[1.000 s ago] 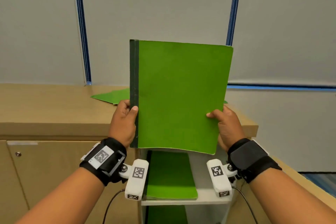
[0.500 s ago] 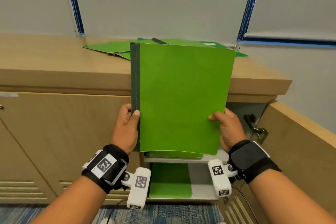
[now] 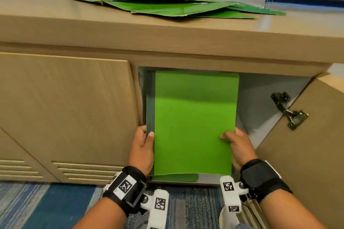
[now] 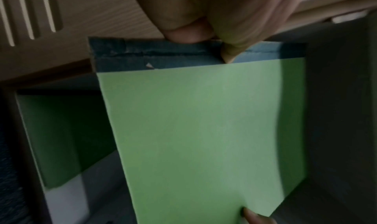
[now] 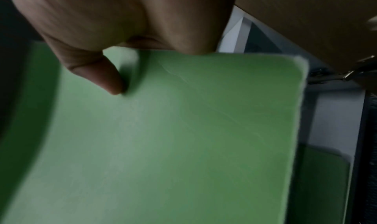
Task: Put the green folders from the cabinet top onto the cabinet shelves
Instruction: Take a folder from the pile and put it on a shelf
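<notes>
I hold a green folder (image 3: pixel 193 122) with a dark spine between both hands, its far half inside the open cabinet compartment. My left hand (image 3: pixel 143 147) grips the dark spine edge (image 4: pixel 183 55), thumb on top. My right hand (image 3: pixel 236 145) pinches the folder's right edge, its thumb pressing on the cover (image 5: pixel 183 130). A strip of another green folder (image 3: pixel 175 177) shows on the shelf beneath. Several green folders (image 3: pixel 167 6) lie fanned out on the cabinet top (image 3: pixel 130 28).
The cabinet door (image 3: pixel 305 145) stands open on the right, with a metal hinge (image 3: pixel 287 110). A shut door with vent slots (image 3: pixel 65 117) is to the left. Blue patterned carpet (image 3: pixel 46 206) lies below. A green folder (image 4: pixel 55 139) lies on a lower shelf.
Both hands have lowered the folder from in front of the cabinet top and pushed its far end into the open compartment. The head view has tipped downward.
</notes>
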A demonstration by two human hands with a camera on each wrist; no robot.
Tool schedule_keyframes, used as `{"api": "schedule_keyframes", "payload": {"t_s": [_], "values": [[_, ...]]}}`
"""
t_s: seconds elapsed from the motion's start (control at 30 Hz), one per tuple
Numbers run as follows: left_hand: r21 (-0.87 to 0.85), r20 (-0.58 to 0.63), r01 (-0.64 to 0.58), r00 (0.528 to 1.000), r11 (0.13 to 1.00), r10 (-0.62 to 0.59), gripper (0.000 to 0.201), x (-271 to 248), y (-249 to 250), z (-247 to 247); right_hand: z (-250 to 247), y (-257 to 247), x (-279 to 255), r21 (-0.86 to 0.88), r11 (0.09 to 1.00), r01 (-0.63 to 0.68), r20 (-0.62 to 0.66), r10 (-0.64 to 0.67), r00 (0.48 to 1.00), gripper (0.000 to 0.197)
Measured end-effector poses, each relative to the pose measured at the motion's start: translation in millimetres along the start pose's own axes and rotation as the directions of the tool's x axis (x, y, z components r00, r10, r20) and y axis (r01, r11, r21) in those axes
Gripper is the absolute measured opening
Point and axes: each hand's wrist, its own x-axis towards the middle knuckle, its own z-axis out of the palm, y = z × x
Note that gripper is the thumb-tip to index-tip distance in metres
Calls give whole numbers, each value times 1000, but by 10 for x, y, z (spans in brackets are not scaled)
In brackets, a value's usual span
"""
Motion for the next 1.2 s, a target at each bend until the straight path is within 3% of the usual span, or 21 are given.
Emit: {"api": "schedule_keyframes", "payload": {"t_s": [0.1, 0.17, 0.23, 0.3, 0.37, 0.47, 0.63, 0.7, 0.8, 0.97, 1.07, 1.2], "values": [[144, -6, 51, 999, 988, -51, 17, 101, -149, 59, -47, 79, 150, 4, 999, -37, 3, 37, 999, 31], [355, 3, 13, 1000, 935, -15, 50, 137, -204, 79, -54, 132, 240, -4, 999, -32, -27, 32, 999, 28], [589, 68, -97, 995, 802, 71, 77, 114, -175, 93, -38, 167, 338, -37, 999, -2, -66, -1, 998, 37], [761, 243, -258, 964, 596, 107, 88, 64, -125, 110, -6, 160, 432, -92, 996, 5, -124, -17, 992, 44], [821, 424, -398, 905, 410, 29, 86, 49, -145, 127, 11, 166, 552, -168, 986, -4, -163, -23, 986, 47], [797, 574, -529, 814, 292, -93, 77, 126, -195, 147, 31, 197, 687, -212, 977, -26, -168, -11, 986, 46], [764, 644, -597, 726, 243, -240, 82, 352, -263, 153, 27, 231, 893, -287, 958, -17, -66, -2, 998, 43], [756, 655, -624, 712, 199, -253, 77, 441, -286, 161, 8, 301, 1050, -320, 948, -6, -55, -12, 998, 44], [770, 637, -612, 729, 180, -249, 68, 579, -298, 166, 129, 243, 1134, -361, 932, -14, -62, -9, 998, 30], [812, 583, -570, 777, 129, -238, 63, 756, -309, 199, 233, 328, 1299, -450, 892, -41, -73, 9, 997, 47], [830, 556, -549, 804, 98, -210, 63, 773, -327, 244, 257, 420, 1365, -605, 797, -6, 8, 14, 1000, 46], [836, 549, -537, 817, 114, -178, 67, 756, -328, 259, 334, 483, 1308, -841, 532, 99, 86, -49, 995, 51]]}}
